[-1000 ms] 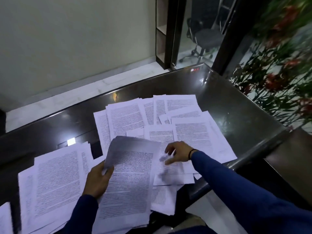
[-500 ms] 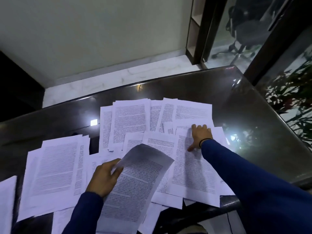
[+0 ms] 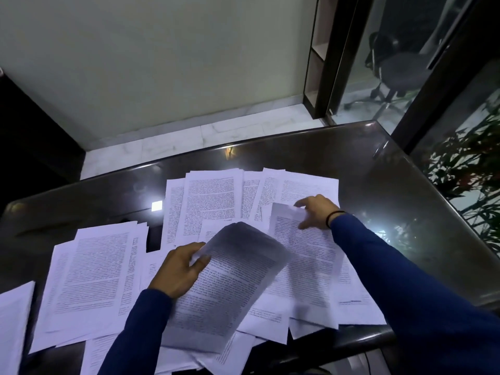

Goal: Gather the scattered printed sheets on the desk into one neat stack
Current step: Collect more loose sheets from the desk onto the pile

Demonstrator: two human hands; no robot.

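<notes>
Several printed sheets (image 3: 208, 201) lie scattered and overlapping across the dark glossy desk (image 3: 378, 185). My left hand (image 3: 180, 269) grips a small bundle of gathered sheets (image 3: 230, 288) by its left edge, holding it raised and curved above the desk. My right hand (image 3: 315, 212) reaches forward over a sheet (image 3: 303, 255) on the right, pinching its lifted top corner between thumb and fingers. Another group of sheets (image 3: 92, 277) lies at the left.
The desk's right edge (image 3: 446, 209) runs beside a glass wall with red-leafed plants (image 3: 470, 169) behind it. An office chair (image 3: 397, 71) stands beyond a glass door. White floor and a pale wall lie past the desk's far edge.
My right hand moved from the near sheets to a farther right sheet, and now its top corner is lifted. My left hand kept holding the bundle. The camera view swung left.
</notes>
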